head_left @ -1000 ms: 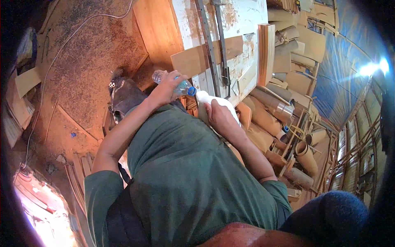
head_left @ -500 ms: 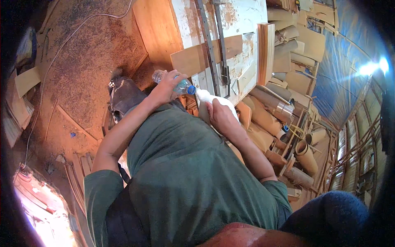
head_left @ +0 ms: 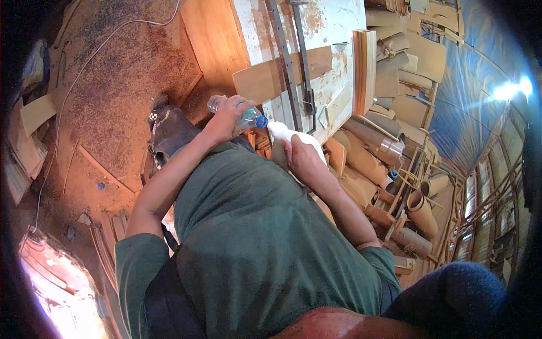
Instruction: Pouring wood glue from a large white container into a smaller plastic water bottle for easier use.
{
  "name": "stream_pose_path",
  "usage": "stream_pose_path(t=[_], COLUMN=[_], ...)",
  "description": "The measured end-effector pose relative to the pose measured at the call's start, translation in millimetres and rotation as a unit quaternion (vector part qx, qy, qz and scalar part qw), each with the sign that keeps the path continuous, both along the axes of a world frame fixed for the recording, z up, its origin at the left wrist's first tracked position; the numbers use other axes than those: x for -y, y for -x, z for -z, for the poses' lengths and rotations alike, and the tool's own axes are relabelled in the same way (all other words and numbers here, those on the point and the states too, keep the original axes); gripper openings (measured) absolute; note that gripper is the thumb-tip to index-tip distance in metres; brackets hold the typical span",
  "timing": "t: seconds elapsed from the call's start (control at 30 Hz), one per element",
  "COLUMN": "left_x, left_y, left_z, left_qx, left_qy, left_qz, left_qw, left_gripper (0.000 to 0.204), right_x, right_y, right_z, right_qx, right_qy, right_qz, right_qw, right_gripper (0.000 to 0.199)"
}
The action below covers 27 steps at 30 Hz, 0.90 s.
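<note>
clear plastic bottle [head_left: 237, 113] with blue cap lies tilted, cap toward white bottle [head_left: 296, 141], which is near, nozzle up-left.

Sawdust-covered floor [head_left: 113, 85] crossed by a white cable [head_left: 73, 79], plywood board [head_left: 282, 76] laid on a workbench [head_left: 339, 22], rolled veneer tubes [head_left: 420, 206] stacked at right, blue tarpaulin [head_left: 474, 113] overhead.

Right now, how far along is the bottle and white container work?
Done: both items are picked up. In hand: left hand grips a clear plastic bottle, its blue cap apparently on, pointing toward the white container held by the right hand. Left: nothing visibly poured or opened; contents cannot be judged.
</note>
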<state>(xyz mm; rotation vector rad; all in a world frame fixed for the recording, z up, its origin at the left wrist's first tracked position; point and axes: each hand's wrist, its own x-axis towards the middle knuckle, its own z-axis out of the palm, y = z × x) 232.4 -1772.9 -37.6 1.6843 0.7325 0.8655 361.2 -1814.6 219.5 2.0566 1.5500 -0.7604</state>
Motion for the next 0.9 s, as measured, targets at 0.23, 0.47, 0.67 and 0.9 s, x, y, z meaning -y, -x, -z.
stream_pose_path(t=[0.23,0.47,0.67,0.9], left_x=[0.6,0.3,-3.0,-5.1], left_y=[-2.4,-4.7,-3.4,-1.5], left_z=[-0.3,3.6,0.8,0.5], left_qx=[0.001,0.004,0.001,0.007], left_qy=[-0.011,-0.012,-0.007,-0.019], left_qz=[-0.009,-0.005,0.006,-0.006], left_qw=[1.000,1.000,1.000,1.000], left_gripper=[0.064,0.070,0.072,0.072], right_x=[0.2,-0.3,-2.3,-6.8], right_y=[-1.0,-1.6,-1.3,3.4], right_z=[2.3,2.7,2.2,0.3], right_qx=[0.014,0.013,0.010,0.017], right_qy=[0.018,0.018,0.019,0.028], right_qz=[0.018,0.017,0.007,0.007], right_qw=[1.000,1.000,1.000,0.999], right_gripper=[0.035,0.035,0.034,0.034])
